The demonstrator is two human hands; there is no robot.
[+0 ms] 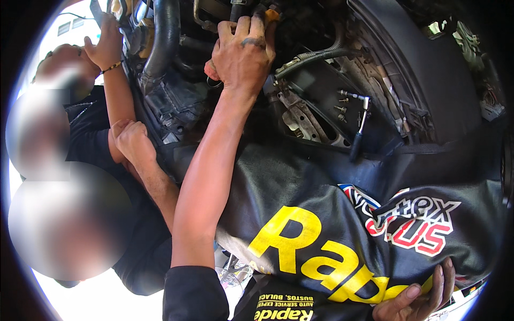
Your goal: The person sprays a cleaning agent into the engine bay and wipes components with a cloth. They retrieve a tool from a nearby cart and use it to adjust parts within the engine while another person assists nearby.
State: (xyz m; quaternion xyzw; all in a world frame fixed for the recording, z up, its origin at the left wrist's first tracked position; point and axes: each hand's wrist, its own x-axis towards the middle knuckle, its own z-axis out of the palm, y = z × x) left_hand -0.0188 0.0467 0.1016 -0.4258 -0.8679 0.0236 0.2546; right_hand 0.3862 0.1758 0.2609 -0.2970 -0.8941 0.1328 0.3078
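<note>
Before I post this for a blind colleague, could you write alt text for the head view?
A person's left hand reaches into a vehicle's engine bay, near an orange part; their open right hand is at the lower edge of a yellow-lettered black cover. A ratchet and small bolts lie beyond the cover. At left, another person's arm is raised.

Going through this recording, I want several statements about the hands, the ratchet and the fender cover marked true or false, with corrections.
1. The person's left hand reaches into the engine bay. True.
2. Metal bolts lie beside the ratchet. True.
3. The right hand grips the ratchet. False: the ratchet lies apart from it; that hand is at the fender cover.
4. The fender cover is plain white. False: it is black with coloured lettering.
5. A co-worker's hand shows at the picture's left. True.
</note>
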